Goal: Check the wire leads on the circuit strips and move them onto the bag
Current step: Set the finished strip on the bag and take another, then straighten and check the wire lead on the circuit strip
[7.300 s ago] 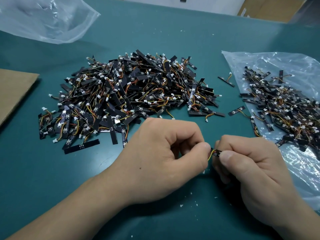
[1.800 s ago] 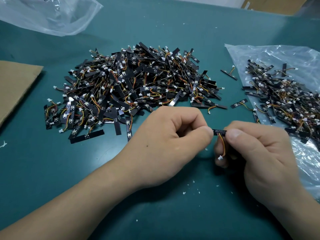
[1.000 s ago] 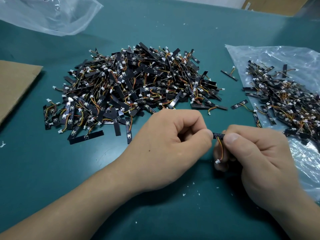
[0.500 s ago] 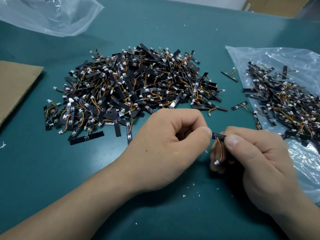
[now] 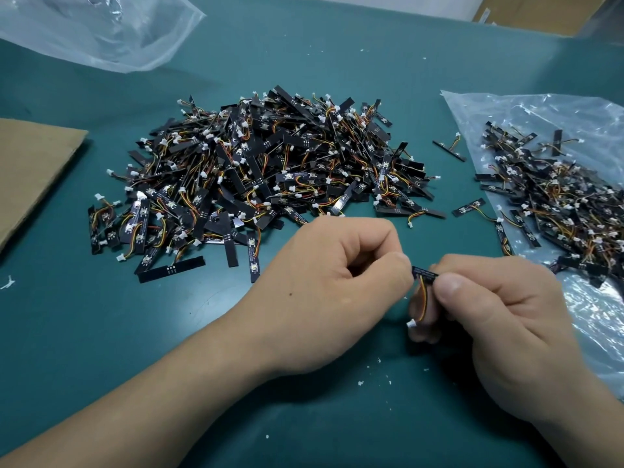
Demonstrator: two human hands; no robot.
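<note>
Barely anything shifts vs a moment ago: L hand [image 5: 331, 292] & R hand [image 5: 506, 325] both pinch one strip [image 5: 424, 274] mid-air btwn pile [image 5: 270, 170] & bag [image 5: 506, 109], lead [image 5: 422, 298] dangling, so check's underway; next probably needs L to let go & R to carry it onto bag.

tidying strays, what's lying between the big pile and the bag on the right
Head view: two stray strips on the table, a far strip and a near strip, between the pile and the bag.
</note>
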